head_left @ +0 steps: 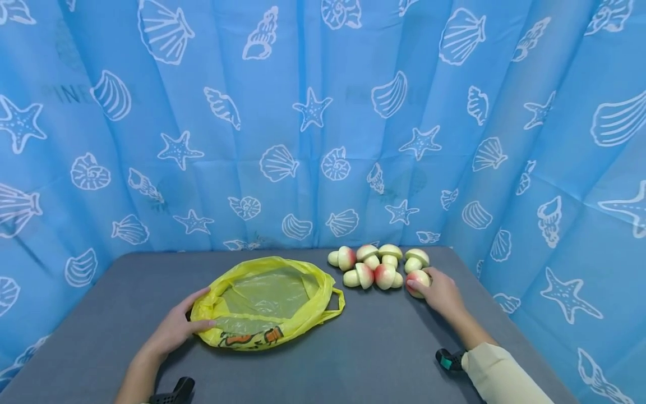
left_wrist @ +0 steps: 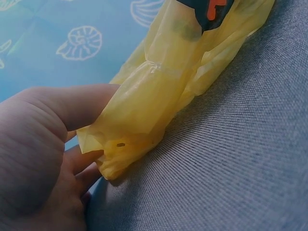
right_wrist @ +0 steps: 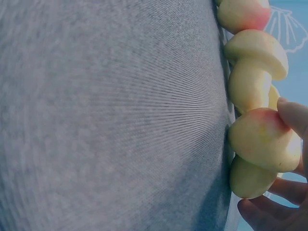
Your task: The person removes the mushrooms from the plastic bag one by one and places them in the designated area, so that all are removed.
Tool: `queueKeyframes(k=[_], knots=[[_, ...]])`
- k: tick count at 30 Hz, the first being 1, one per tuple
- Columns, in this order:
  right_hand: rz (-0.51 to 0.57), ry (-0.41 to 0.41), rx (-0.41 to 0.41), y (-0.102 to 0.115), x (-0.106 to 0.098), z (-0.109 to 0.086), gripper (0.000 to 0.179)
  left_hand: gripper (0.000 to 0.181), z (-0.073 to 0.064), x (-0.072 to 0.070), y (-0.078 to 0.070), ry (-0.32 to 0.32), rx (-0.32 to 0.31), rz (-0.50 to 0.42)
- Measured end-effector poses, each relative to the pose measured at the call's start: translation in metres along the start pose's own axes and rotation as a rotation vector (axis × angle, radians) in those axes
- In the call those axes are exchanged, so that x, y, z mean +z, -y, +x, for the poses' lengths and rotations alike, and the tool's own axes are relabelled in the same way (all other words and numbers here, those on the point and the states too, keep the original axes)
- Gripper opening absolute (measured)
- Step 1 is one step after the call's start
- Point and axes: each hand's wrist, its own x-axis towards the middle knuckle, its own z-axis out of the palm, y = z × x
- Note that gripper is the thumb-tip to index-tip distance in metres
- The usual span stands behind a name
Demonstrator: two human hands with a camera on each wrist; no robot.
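A yellow plastic bag (head_left: 308, 321) lies with its mouth spread wide on the table's left-centre. My left hand (head_left: 171, 330) holds its left rim between thumb and fingers; in the left wrist view the thumb goes behind the yellow film (left_wrist: 139, 106). On the right, my right hand (head_left: 445, 293) grips a toy mushroom (head_left: 418, 284) with a pale, red-blushed cap. The right wrist view has the thumb on that mushroom's cap (right_wrist: 262, 139) and the fingers around its far side, its stem close to the cloth. Several similar mushrooms (head_left: 389, 257) lie bunched to its left.
A grey cloth-covered table (head_left: 373, 348) carries everything. Blue curtains (head_left: 313, 140) with white shell prints hang along its back and sides. One bag handle (head_left: 334, 313) sticks out toward the mushrooms. Dark devices (head_left: 449, 359) are worn at both wrists.
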Motion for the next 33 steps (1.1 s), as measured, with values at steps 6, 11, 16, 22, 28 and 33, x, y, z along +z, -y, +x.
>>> queueKeyframes(k=[6,11,16,22,28,33], knots=[[0.016,0.008,0.015,0.0004,0.0012,0.0005,0.065,0.096,0.0026,-0.0008,0.0041,-0.009,0.017,-0.030],[0.044,0.023,0.026,0.0008,-0.0022,-0.0003,0.067,0.092,0.0010,-0.0044,0.0073,-0.008,0.062,-0.094],[0.054,0.039,0.020,0.0011,-0.0061,-0.0032,0.058,0.085,-0.0016,-0.0087,0.0075,-0.006,0.092,-0.141],[0.077,0.040,0.043,0.0013,-0.0055,-0.0041,0.057,0.086,-0.0012,-0.0081,0.0051,0.001,0.064,-0.116],[0.081,0.017,0.049,-0.0019,-0.0045,-0.0033,0.063,0.084,0.0010,-0.0067,0.0026,0.002,0.064,-0.116],[0.084,0.011,0.047,-0.0051,-0.0063,-0.0040,0.067,0.079,-0.0002,-0.0097,0.0058,-0.009,0.103,-0.173]])
